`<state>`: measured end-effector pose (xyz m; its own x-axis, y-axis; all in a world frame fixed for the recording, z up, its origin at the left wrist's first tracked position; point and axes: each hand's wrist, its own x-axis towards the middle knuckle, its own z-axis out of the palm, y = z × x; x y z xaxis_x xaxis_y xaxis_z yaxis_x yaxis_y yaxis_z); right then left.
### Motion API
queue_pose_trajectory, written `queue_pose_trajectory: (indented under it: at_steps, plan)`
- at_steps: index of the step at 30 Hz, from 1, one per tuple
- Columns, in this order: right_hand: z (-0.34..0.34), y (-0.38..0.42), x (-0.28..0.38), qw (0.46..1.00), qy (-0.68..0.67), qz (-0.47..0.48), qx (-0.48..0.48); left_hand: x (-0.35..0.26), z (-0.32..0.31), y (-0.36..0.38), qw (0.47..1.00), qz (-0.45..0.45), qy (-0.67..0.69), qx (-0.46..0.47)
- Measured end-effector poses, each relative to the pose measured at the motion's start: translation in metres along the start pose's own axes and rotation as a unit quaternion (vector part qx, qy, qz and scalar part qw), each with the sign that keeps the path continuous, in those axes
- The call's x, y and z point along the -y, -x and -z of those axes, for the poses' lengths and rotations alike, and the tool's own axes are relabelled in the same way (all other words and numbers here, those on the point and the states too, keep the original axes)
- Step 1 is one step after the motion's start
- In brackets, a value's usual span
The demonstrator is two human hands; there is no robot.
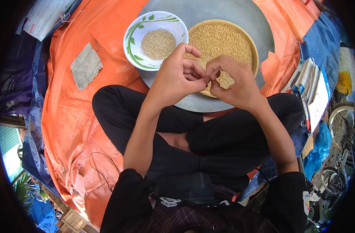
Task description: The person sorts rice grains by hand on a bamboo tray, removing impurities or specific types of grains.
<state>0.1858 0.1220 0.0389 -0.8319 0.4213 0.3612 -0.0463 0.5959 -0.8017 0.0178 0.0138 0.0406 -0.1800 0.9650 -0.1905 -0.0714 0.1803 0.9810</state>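
Observation:
My left hand (176, 79) and my right hand (237, 83) meet above the near edge of a round woven basket (256, 58). Thumb and fingers of each are pinched together, the tips touching or almost touching. Whatever lies between them is too small to make out. Golden unhusked grains (224, 40) fill the basket, with a bare patch near its front. To the left, beside my left hand, stands a white bowl (179, 29) with green leaf patterns, holding a heap of paler grains (158, 44).
Basket and bowl stand on a large round grey tray (264, 33) before my crossed legs (231, 136). An orange tarp (68, 128) spreads underneath, with a grey cloth scrap (86, 66) on the left. Folded papers (307, 83) lie at right, bicycle wheels (332, 180) beyond.

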Motion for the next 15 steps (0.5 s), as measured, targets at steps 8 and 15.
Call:
queue_pose_trajectory:
  at_steps: [8,15]
  plan:
    - [0.0027,-0.0002,0.0003,0.999,-0.003,0.019,0.030,0.0066,0.0081,-0.0028,0.995,0.054,0.069,0.047]
    - [0.0027,-0.0004,0.0016,1.000,-0.009,0.014,0.005,0.0028,0.0050,-0.0023,0.996,0.044,0.073,0.029]
